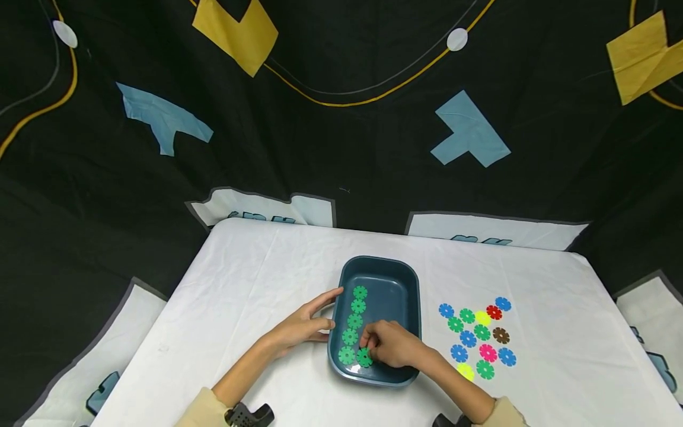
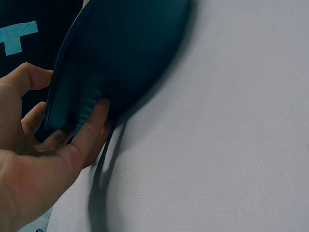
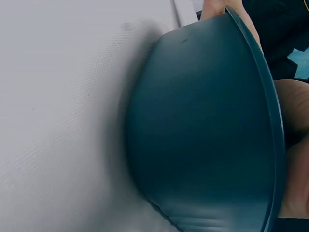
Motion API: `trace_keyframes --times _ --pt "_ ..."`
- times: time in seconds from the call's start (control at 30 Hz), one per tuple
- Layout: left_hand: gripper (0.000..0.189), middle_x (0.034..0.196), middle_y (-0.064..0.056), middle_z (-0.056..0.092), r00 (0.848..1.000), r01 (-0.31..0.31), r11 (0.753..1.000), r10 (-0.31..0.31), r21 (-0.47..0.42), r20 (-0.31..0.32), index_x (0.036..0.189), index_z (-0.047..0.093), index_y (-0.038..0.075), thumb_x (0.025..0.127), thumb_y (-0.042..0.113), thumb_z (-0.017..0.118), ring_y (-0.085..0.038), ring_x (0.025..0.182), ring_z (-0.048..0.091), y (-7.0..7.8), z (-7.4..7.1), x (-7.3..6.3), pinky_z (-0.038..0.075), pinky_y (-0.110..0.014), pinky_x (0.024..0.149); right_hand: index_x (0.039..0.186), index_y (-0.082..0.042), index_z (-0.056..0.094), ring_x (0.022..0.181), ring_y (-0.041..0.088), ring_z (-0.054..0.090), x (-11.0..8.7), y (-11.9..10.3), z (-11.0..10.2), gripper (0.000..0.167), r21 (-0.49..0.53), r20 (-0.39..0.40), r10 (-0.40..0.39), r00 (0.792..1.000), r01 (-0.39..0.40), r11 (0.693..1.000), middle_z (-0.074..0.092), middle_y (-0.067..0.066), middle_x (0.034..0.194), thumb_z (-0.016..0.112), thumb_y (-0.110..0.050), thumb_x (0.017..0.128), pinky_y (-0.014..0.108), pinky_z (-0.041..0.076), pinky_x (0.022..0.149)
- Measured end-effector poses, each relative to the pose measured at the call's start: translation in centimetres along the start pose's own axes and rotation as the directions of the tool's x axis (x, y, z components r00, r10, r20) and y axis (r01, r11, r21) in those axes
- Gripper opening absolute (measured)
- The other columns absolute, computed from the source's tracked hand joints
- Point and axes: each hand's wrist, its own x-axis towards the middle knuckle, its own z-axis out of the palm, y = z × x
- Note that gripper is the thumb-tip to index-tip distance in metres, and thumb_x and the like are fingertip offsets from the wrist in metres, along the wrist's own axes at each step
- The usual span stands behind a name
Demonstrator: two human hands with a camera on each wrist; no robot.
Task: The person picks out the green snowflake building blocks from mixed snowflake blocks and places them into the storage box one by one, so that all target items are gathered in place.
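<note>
A dark blue-green plastic tray [image 1: 393, 284] holds a column of green notched plastic discs [image 1: 354, 321] along its left side. My left hand [image 1: 301, 326] holds the tray's left edge, with a fingertip and the thumb at the rim. In the left wrist view, other fingers of the left hand [image 2: 63, 145] lie against the tray's outer wall [image 2: 130, 43]. Inside the tray, my right hand [image 1: 395, 344] pinches the edge of another green disc [image 1: 364, 357] beside the column's near end. The right wrist view shows mostly the outer wall [image 3: 203, 116], which hides the fingertips.
Right of the tray, several loose discs [image 1: 482, 332] in blue, green, yellow, red, pink and brown lie spread on the white tablecloth [image 1: 277, 261]. A black cloth backdrop [image 1: 341, 160] with taped shapes hangs behind the table.
</note>
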Motion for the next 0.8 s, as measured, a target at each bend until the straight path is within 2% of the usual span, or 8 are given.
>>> trace_keyframes --times 0.3,0.57,0.7,0.8 --pt "0.072 0.162 -0.015 0.019 1.0 0.011 1.0 -0.011 -0.009 -0.006 0.158 0.032 0.023 0.093 0.009 0.061 -0.037 0.128 0.049 0.2 0.0 -0.1 0.053 -0.045 0.093 0.087 -0.008 0.068 0.062 0.008 0.05 0.1 -0.2 0.1 0.016 -0.013 -0.002 0.009 1.0 -0.009 1.0 0.055 -0.006 0.069 0.068 0.007 0.084 0.023 0.043 0.056" --pt "0.072 0.162 -0.015 0.018 1.0 0.012 1.0 -0.012 -0.004 -0.009 0.158 0.031 0.022 0.094 0.009 0.061 -0.037 0.128 0.049 0.2 -0.1 -0.2 0.054 -0.045 0.092 0.086 -0.009 0.067 0.061 0.008 0.049 0.0 -0.6 0.1 0.016 -0.043 -0.024 -0.009 1.0 0.008 0.999 0.055 -0.005 0.068 0.071 0.006 0.084 0.023 0.042 0.055" --pt "0.073 0.162 -0.015 0.018 1.0 0.009 1.0 -0.009 -0.007 -0.004 0.159 0.03 0.021 0.093 0.009 0.061 -0.037 0.13 0.048 0.2 -0.1 -0.2 0.053 -0.045 0.093 0.09 -0.007 0.069 0.064 0.008 0.052 -0.6 -1.0 -0.7 0.012 -0.021 -0.047 -0.029 0.998 0.028 0.999 0.057 -0.006 0.073 0.071 0.003 0.086 0.023 0.045 0.056" --pt "0.074 0.163 -0.014 0.018 1.0 0.0 1.0 0.0 -0.004 0.005 0.159 0.029 0.02 0.093 0.01 0.061 -0.038 0.132 0.046 0.1 -0.1 -0.1 0.053 -0.045 0.093 0.095 -0.004 0.069 0.068 0.011 0.055 -1.4 -1.2 -1.9 0.01 0.024 -0.094 -0.051 0.994 0.053 0.998 0.06 -0.004 0.078 0.071 0.002 0.088 0.024 0.049 0.057"
